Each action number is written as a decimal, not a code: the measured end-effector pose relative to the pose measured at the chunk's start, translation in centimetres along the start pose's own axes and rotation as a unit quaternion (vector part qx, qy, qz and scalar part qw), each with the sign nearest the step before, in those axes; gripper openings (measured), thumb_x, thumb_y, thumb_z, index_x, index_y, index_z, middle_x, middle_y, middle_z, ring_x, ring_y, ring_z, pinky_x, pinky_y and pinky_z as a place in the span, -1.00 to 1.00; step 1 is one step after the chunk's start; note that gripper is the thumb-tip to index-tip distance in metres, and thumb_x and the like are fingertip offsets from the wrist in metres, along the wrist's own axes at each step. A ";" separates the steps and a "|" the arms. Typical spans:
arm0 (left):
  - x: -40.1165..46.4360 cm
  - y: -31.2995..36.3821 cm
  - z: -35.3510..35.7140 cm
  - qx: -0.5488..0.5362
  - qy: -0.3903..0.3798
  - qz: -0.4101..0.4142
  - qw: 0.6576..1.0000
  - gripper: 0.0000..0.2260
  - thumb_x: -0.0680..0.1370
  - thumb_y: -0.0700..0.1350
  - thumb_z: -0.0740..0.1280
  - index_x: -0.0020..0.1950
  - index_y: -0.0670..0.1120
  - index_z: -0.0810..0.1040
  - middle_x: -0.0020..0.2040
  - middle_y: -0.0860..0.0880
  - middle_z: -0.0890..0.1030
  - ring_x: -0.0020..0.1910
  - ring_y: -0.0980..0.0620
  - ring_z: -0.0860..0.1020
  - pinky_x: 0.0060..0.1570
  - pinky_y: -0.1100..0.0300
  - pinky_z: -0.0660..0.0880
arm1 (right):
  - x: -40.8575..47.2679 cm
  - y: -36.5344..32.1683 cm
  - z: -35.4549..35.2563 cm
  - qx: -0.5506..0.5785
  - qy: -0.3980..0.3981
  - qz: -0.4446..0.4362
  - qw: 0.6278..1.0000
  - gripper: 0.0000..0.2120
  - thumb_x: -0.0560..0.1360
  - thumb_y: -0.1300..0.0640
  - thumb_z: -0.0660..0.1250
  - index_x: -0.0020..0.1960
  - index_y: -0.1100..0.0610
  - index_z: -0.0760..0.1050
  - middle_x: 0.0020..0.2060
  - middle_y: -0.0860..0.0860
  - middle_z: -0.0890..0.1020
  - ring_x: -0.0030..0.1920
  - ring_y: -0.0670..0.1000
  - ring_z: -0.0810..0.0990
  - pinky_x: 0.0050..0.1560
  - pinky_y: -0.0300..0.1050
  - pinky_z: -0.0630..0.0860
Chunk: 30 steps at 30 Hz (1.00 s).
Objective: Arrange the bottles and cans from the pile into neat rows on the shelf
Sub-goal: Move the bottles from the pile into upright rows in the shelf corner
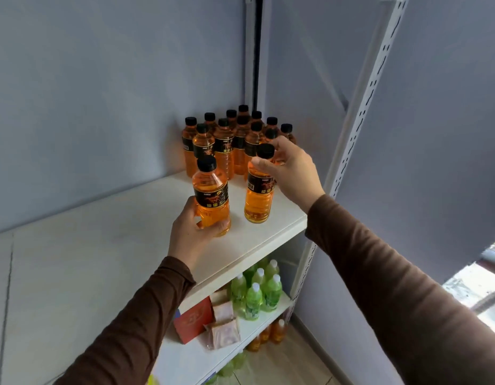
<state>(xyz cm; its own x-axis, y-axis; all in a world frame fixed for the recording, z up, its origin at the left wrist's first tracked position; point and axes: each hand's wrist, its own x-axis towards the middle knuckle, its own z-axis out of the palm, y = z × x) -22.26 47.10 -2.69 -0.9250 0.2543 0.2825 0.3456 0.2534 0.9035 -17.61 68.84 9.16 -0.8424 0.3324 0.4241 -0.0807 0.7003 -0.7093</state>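
Several orange drink bottles (226, 140) with black caps and black labels stand in rows in the back right corner of the white top shelf (124, 234). My left hand (190, 234) grips the lower body of one orange bottle (211, 195), upright at the front of the group. My right hand (290, 170) pinches the neck of a second orange bottle (258, 198) just to its right, standing on the shelf near the front edge.
A slotted white upright (360, 112) rises at the shelf's right end, against grey-blue walls. The shelf below holds green bottles (254, 295), a red box (193, 318) and wrapped snack packets (224, 326). Lower still stand more orange bottles (276, 332).
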 end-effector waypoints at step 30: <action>12.6 -3.9 7.4 0.055 0.137 -0.142 0.979 -0.39 0.40 0.03 0.56 0.38 0.10 0.38 0.34 0.05 0.53 0.31 -0.02 0.50 0.33 -0.09 0.45 | 20.2 3.3 6.9 -0.244 -0.220 -0.179 0.927 -0.47 0.45 -0.17 0.42 0.26 0.15 0.49 0.10 0.12 0.62 0.07 0.13 0.61 0.02 0.00 0.54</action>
<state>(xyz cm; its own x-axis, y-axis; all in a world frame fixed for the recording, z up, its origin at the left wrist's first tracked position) -34.10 56.20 -5.00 -0.9887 -0.0972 0.1140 0.0689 0.3803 0.9223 -38.56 73.49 11.44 -0.9528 -0.1909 0.2361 -0.2365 0.9543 -0.1826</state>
